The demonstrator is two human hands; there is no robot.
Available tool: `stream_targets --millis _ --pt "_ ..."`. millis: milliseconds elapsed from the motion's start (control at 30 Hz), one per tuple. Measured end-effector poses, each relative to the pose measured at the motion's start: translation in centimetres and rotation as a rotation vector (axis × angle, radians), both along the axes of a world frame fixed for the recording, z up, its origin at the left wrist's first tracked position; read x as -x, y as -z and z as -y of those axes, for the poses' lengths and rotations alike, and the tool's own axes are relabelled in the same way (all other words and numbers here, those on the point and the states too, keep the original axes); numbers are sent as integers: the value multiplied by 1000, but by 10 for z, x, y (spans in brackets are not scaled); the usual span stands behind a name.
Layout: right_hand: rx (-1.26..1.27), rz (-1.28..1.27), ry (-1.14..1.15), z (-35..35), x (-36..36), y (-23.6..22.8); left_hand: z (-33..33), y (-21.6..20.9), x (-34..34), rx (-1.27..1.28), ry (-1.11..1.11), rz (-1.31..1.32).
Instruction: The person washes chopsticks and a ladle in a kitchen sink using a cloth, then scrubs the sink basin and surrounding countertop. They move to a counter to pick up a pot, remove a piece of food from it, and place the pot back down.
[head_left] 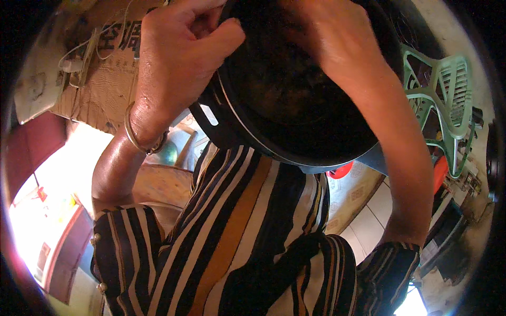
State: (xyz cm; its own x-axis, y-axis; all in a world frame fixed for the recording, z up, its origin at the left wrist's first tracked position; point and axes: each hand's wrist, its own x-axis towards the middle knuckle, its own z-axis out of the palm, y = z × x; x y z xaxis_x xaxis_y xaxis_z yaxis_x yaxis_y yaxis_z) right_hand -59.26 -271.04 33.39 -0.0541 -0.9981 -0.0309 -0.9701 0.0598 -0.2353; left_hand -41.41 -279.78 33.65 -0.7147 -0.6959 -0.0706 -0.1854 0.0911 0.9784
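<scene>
A large, round, dark pot [295,150] is tilted close in front of me, its upper part cut off by the frame. My left hand [182,50] is closed at its left rim, the thumb lying along the edge and the other fingers curled, partly out of view. Inside the pot is my right hand [337,34], reaching in over the right side. Its fingers are lost in shadow and at the top edge. Below my left hand a black slotted side handle [211,117] sticks out. What lies in the pot is too dark to make out.
A cardboard box [100,102] with cords in front stands at the left. A pale green plastic rack or chair [453,100] is at the right. Something red [341,170] shows below the pot. Pale floor tiles [366,226] appear at the lower right.
</scene>
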Motion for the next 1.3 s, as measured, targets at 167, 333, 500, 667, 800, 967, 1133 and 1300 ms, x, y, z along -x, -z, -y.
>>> stream_targets --millis 167,333,500,667,800,967,1133,1300 --pt "145 -61 69 -37 9 -25 6 30 -5 105 -38 -21" --pt "-8 219 179 -58 12 -46 9 34 -3 179 -47 -34" --pt "-44 49 83 -56 17 -41 6 28 -1 262 -74 -30" --pt "-274 -120 -171 -54 -2 3 5 29 2 318 -128 -37" --pt "-346 -194 -300 -46 -4 26 7 31 3 352 -137 -27" --pt "-607 -305 -364 -26 -20 20 3 22 -3 337 -131 134" --pt "-511 -308 -412 -31 -27 34 3 29 -2 410 -132 51" --pt "-590 -333 -436 -32 -26 28 3 31 2 432 -126 30"
